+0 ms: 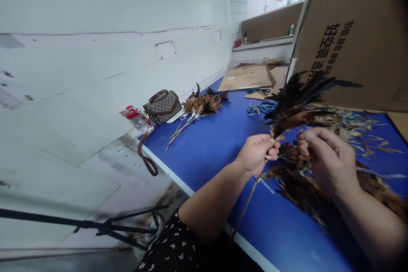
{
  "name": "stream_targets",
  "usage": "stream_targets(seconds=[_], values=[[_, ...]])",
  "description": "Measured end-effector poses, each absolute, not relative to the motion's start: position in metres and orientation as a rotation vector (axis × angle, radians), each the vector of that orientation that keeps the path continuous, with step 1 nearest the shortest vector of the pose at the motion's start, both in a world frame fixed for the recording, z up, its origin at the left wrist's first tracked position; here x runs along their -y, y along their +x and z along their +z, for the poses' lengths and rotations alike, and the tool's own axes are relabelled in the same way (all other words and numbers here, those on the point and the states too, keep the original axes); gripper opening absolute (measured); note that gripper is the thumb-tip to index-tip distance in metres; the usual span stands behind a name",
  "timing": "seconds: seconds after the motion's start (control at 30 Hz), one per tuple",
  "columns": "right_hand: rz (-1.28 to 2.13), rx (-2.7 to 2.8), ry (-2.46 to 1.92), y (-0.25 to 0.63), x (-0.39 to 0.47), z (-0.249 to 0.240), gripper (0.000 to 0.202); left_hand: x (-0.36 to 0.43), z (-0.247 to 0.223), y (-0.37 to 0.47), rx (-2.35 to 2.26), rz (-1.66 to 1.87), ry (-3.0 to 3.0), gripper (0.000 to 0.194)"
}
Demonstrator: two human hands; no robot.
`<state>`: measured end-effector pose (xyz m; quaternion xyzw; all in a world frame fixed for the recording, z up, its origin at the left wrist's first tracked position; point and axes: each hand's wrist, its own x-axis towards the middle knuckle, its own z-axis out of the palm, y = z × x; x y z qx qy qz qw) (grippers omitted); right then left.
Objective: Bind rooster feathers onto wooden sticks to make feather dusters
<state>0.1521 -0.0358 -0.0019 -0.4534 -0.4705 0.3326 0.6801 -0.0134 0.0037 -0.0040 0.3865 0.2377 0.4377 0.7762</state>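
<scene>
My left hand (259,153) is closed around a feather duster (295,106), just below where black and brown feathers meet its thin stick (247,204). The stick slants down past the table edge toward my lap. To the right, my right hand (328,161) is pinched close to the base of the feathers. Whatever its fingertips hold is too small to make out; a faint pale strip shows by them. Loose brown and black feathers (302,191) lie on the blue table below and between my hands.
Finished-looking feather dusters (204,104) lie by the wall, near a handbag (162,108) and a red-lidded bottle (134,114). Blue cord (263,107), scissors (259,91) and flat cardboard (247,77) are farther back. A big carton (360,46) stands at right; a black tripod (108,225) is lower left.
</scene>
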Motion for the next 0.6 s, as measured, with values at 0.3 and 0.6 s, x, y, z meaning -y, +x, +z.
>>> stream_targets(seconds=[0.3, 0.6], values=[[0.873, 1.035, -1.17, 0.159, 0.023, -0.019, 0.049, 0.006, -0.003, -0.01, -0.39, 0.71, 0.859, 0.012], [0.75, 1.219, -1.238, 0.162, 0.027, -0.016, 0.047, 0.007, -0.006, -0.005, -0.551, 0.682, 0.896, 0.023]])
